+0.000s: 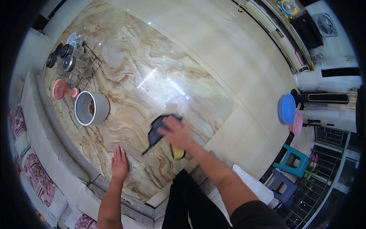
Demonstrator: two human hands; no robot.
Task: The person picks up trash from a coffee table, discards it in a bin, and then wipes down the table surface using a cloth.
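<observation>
A dark grey cloth [156, 136] with a yellow patch lies on the glossy marble-patterned tabletop [126, 72]. My right hand [177, 133] presses down on it and keeps hold of it, the fingers a little blurred; part of the cloth is hidden beneath the palm. To the left, my left hand [119, 163] rests flat on the tabletop with its fingers stretched out, holding nothing. Beyond that hand stands a round white pot [102, 108] with something brownish inside. A pink ribbed object on a stem [60, 89] is beside the pot.
Glass jars with dark lids [80, 66] and white cups [77, 46] crowd a black wire rack [93, 63] at the table's far left. A grey sofa [57, 141] with patterned cushions borders the left. On the right are blue [286, 109] and pink basins [296, 124] and a teal stool [295, 160].
</observation>
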